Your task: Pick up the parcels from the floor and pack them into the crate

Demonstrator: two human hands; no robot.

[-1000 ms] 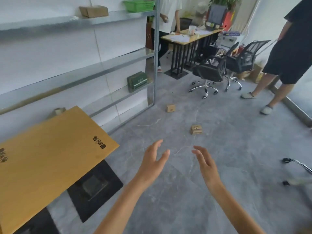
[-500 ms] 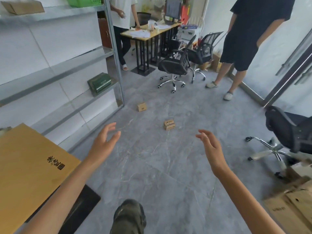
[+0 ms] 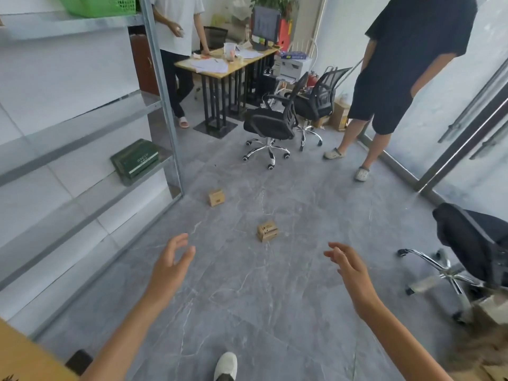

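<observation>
Judging by the empty, loosely spread left hand and right hand, this is the approach: 2 cardboard boxes lie on the floor, the rack-side parcel near the steel rack's foot and the outer parcel farther from it, so the next move calls for stooping to grasp.

We see a grey marble-tiled floor, metal shelving against white wall, a wooden desk, black office chairs and glass doors.

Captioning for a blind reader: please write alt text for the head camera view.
Empty left hand and right hand stretch open above a grey floor; a nearer parcel lies ahead between them, a farther parcel near the metal shelving.
</observation>
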